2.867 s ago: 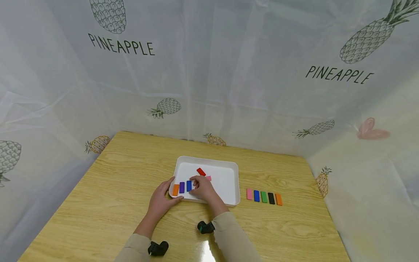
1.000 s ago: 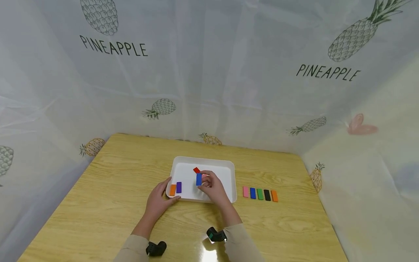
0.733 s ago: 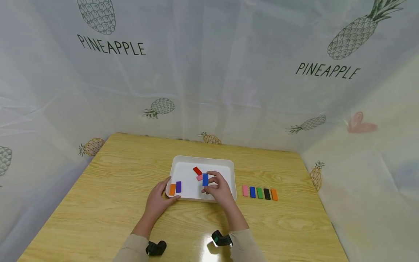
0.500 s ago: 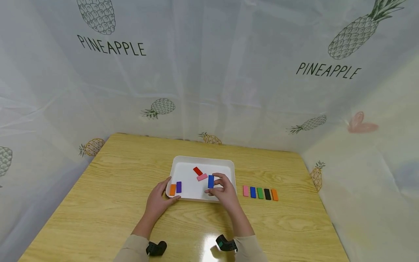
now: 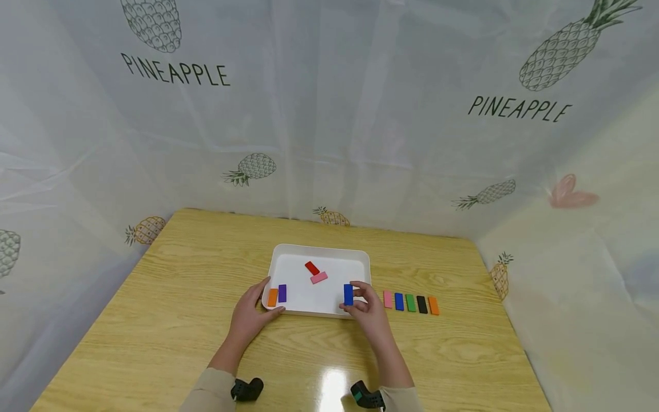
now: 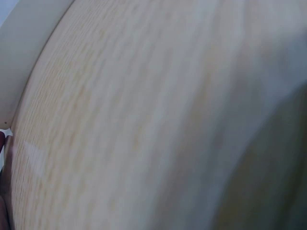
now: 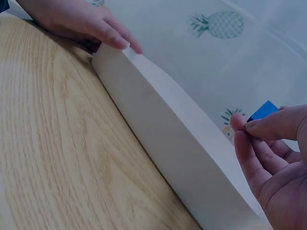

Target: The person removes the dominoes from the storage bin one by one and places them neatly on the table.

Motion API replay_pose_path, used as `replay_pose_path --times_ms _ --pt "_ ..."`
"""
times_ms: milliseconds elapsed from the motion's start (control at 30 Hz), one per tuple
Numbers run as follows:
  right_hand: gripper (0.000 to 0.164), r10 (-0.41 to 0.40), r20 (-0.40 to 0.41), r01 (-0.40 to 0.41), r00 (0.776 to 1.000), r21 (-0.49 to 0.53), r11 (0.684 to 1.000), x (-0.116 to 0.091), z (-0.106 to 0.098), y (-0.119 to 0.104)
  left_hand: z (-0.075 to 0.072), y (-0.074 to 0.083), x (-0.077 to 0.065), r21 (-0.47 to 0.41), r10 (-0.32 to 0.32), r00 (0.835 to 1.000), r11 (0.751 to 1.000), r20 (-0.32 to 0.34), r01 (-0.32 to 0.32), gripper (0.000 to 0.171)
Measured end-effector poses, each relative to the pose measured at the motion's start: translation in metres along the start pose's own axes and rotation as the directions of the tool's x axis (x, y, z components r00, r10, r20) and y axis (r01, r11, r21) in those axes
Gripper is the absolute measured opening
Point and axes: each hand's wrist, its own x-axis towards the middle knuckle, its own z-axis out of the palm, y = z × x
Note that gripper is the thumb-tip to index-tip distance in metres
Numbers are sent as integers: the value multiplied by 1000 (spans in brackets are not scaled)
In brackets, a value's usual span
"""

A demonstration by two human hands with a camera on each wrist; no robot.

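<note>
In the head view my right hand (image 5: 372, 316) pinches a blue rectangular tile (image 5: 348, 294) between thumb and fingers, over the right front part of a white tray (image 5: 329, 250). The right wrist view shows the blue tile (image 7: 264, 110) raised beside the tray wall (image 7: 158, 124), partly hidden by the fingers. My left hand (image 5: 249, 315) grips the tray's left front corner, thumb at the front rim and fingers at the left side. Just inside that corner lie an orange tile (image 5: 273, 297) and a purple tile (image 5: 282, 293). A red tile (image 5: 312, 268) and a pink tile (image 5: 319, 277) lie mid-tray.
Right of the tray, a row on the wooden table (image 5: 437, 355) holds pink (image 5: 388, 299), blue (image 5: 399, 301), green (image 5: 410, 302), black (image 5: 422, 304) and orange (image 5: 434, 305) tiles. A pineapple-print curtain (image 5: 329, 114) hangs behind the table and along its sides.
My right hand has picked up the blue tile from beside the purple one and carried it rightward across the tray, uncovering the pink tile. My left hand stays at the corner.
</note>
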Motion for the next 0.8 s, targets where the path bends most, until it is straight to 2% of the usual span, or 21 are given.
replay_pose_path --times_ms 467,800 --pt "60 57 -109 -57 992 -4 998 -10 -26 12 1 -3 3 8 -14 1000 1000 21 14 94" --pt "61 68 -178 -82 982 -73 994 -23 -47 18 0 0 2 -3 -24 999 1000 28 24 93"
